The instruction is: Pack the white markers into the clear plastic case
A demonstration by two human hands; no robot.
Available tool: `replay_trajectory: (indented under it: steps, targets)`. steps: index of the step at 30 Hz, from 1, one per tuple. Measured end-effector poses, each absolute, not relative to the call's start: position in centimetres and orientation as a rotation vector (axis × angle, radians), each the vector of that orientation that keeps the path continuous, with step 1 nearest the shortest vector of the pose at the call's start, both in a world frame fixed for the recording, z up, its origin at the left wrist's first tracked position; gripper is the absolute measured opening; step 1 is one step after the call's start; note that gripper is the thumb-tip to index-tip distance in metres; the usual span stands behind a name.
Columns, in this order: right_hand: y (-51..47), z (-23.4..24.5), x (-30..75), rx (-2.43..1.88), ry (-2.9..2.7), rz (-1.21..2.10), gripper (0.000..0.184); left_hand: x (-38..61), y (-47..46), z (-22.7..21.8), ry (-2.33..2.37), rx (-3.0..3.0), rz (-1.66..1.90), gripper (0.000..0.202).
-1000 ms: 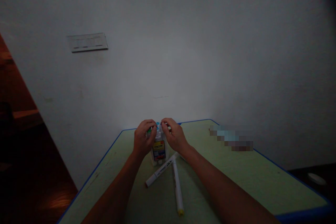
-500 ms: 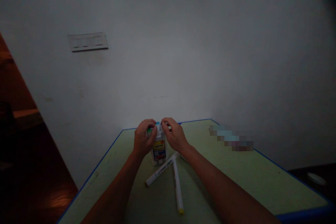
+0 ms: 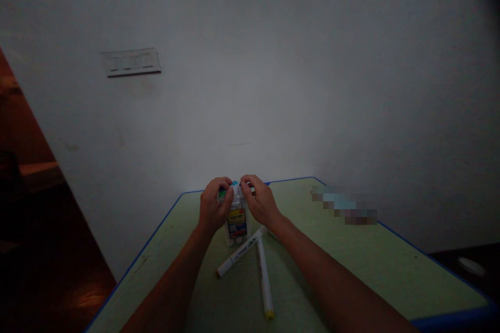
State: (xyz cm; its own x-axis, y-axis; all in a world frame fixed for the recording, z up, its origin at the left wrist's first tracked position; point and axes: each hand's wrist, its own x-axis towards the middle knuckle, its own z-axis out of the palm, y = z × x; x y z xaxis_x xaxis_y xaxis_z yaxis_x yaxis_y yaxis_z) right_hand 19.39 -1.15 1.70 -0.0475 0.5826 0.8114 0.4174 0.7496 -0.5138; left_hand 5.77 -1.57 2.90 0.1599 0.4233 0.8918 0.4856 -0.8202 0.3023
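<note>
Green counter (image 3: 363, 250) supports a clear plastic case (image 3: 237, 225); left hand (image 3: 214, 204) and right hand (image 3: 260, 202) flank its top, each grip half-curled, hold indeterminable; white cylindrical markers (image 3: 264, 281) lie in front.

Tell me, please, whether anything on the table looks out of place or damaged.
One white marker and a yellow-ended one lie loose and askew on the table, outside the clear case that holds others. Dark scuffs mark the table's left side. I see no spill.

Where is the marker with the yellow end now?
The marker lies on the table, low and right of centre in the head view, between the forearms, near another marker.
</note>
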Motion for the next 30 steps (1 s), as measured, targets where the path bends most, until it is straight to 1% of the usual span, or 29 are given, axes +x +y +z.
replay_trajectory:
  steps: [20, 30]
  targets:
    - [-1.31, 1.82, 19.43, -0.810, -1.686, 0.153, 0.023, 5.71, -1.43, 2.92, -0.852, -2.376, -1.727, 0.014]
    - [-1.35, 1.76, 19.37, -0.806, -1.682, 0.156, 0.023, 5.73, -1.49, 2.93, -0.903, -2.375, -1.736, 0.009]
